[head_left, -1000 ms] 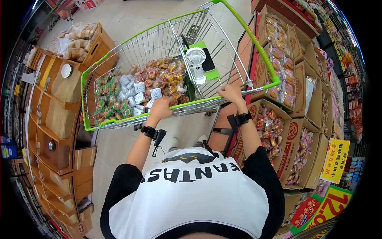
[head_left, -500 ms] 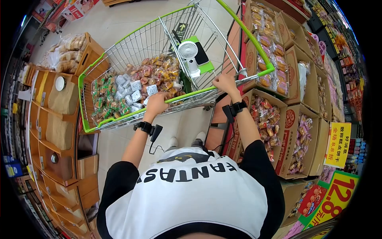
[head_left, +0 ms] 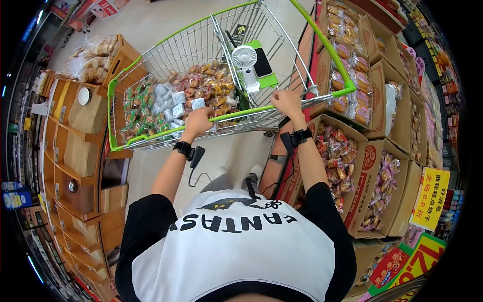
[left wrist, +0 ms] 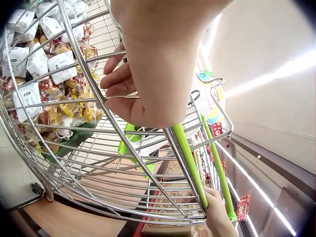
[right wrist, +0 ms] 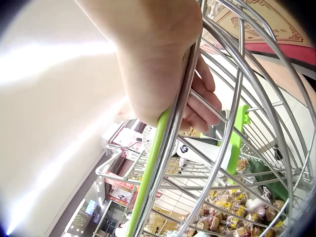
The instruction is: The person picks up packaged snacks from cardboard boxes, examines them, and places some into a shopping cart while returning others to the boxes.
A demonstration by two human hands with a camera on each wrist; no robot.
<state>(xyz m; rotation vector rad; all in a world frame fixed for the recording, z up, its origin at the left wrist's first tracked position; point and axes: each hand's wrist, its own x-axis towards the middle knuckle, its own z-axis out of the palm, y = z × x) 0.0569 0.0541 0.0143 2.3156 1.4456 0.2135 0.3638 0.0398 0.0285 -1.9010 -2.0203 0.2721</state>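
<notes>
A wire shopping cart with a green rim stands across the front of the person. The left hand grips its near side rail, fingers reaching over and curling inside the wires. Farther right along that rail, the right hand holds on, with curled fingers inside the basket. Behind the rail lie heaps of wrapped pastries: green-marked packs, white packs and yellow-red packs. A white handheld fan and a dark phone rest on the green seat flap.
Cardboard boxes of packaged baked goods line the right side, close to the cart's end. A yellow sign hangs beside them. On the left stands a wooden display shelf, with bagged bread behind it. Tiled floor lies below.
The cart and shelves shift left in view, then back to the right. The feet have stepped, and a trouser leg now shows below the cart. Both hands stay on the rail.
</notes>
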